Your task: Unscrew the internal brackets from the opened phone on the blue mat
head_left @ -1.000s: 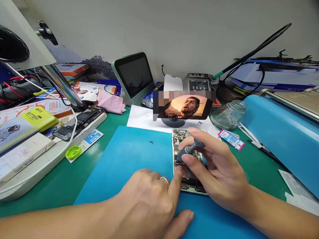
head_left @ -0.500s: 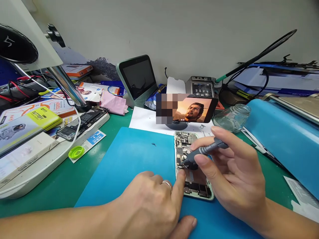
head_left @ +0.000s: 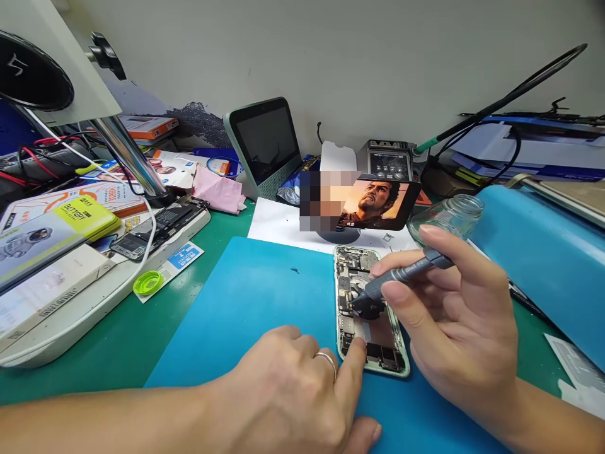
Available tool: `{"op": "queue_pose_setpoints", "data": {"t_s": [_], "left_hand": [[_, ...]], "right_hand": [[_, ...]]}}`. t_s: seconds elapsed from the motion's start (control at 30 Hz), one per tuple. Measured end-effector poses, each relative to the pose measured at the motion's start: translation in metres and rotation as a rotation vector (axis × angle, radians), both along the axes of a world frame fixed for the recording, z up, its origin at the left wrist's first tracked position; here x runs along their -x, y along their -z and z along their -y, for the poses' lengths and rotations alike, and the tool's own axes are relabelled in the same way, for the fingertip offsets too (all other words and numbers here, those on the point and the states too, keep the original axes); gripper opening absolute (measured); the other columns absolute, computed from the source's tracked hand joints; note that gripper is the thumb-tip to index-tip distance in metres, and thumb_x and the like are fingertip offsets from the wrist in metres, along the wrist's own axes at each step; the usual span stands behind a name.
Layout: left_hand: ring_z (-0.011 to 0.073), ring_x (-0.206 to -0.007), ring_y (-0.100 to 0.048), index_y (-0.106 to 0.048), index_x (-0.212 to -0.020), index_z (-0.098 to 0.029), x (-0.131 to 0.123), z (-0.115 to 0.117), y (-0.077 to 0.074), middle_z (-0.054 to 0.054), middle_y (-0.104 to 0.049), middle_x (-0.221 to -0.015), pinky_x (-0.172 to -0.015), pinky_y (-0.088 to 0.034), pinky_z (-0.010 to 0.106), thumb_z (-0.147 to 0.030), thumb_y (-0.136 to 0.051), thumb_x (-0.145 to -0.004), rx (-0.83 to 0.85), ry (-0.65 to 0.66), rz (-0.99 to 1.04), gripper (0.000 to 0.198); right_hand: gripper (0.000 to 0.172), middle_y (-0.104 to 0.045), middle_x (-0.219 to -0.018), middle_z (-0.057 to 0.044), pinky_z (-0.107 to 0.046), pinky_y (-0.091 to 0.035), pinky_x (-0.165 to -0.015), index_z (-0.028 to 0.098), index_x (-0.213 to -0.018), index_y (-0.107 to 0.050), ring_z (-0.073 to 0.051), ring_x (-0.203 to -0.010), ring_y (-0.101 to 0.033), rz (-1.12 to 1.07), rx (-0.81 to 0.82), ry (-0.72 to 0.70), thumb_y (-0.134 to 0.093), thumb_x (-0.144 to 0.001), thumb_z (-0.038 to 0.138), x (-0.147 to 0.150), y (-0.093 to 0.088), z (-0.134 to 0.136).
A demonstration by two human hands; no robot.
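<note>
An opened phone with a pale green frame lies on the blue mat, its circuit boards and inner parts exposed. My right hand grips a dark grey screwdriver between thumb and fingers. The driver slants down to the left, its tip at the board on the phone's left side; whether it sits in a screw is too small to tell. My left hand, with a ring on one finger, stretches its index finger onto the lower part of the phone. Its thumb is apart, its other fingers curl, and it holds nothing.
Behind the phone, a second phone playing a video stands before a tool station. A glass jar is to its right. At left are a microscope post, a battery box, another opened phone and a green cap.
My left index fingertip has moved down the phone, away from the screwdriver tip. The screwdriver stays at about the same spot on the board. The whole view has shifted slightly.
</note>
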State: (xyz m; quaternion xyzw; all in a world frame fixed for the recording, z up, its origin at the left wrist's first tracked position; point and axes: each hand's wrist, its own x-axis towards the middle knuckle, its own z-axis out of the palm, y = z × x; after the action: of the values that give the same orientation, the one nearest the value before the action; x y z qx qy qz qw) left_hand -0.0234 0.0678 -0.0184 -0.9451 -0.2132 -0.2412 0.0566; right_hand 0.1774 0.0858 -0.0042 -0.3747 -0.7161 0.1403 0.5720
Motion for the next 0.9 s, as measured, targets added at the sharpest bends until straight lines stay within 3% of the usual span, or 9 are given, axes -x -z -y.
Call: {"op": "queue_pose_setpoints", "data": {"t_s": [0.2, 0.63, 0.9], "left_hand": [[0.0191, -0.044, -0.060, -0.072, -0.107, -0.007, 0.0014, 0.0010, -0.0045, 0.000, -0.068, -0.062, -0.036, -0.040, 0.037, -0.046, -0.064, -0.094, 0.038, 0.035, 0.005, 0.042], [0.0202, -0.048, -0.062, -0.067, -0.120, -0.002, 0.0024, 0.0023, -0.0015, 0.002, -0.070, -0.066, -0.038, -0.044, 0.038, -0.044, -0.058, -0.098, 0.024, 0.021, -0.005, 0.049], [0.0199, -0.047, -0.062, -0.069, -0.117, -0.002, 0.0033, 0.0020, -0.0029, 0.003, -0.069, -0.064, -0.038, -0.043, 0.037, -0.040, -0.053, -0.101, 0.014, 0.011, 0.016, 0.044]], "right_hand": [[0.064, -0.071, -0.104, -0.004, -0.031, -0.061, -0.066, 0.037, -0.148, -0.052, -0.018, -0.089, -0.070, -0.001, 0.006, -0.001, -0.066, -0.094, 0.006, 0.0016, -0.0011, 0.0008], [0.064, -0.071, -0.109, -0.005, -0.030, -0.061, -0.061, 0.038, -0.149, -0.052, -0.018, -0.084, -0.069, 0.020, 0.024, -0.028, -0.066, -0.094, 0.008, -0.0005, 0.0019, 0.0035], [0.066, -0.071, -0.114, -0.005, -0.034, -0.064, -0.070, 0.038, -0.149, -0.052, -0.019, -0.087, -0.070, 0.026, 0.011, -0.010, -0.067, -0.093, 0.007, -0.0006, 0.0017, 0.0041]]}}
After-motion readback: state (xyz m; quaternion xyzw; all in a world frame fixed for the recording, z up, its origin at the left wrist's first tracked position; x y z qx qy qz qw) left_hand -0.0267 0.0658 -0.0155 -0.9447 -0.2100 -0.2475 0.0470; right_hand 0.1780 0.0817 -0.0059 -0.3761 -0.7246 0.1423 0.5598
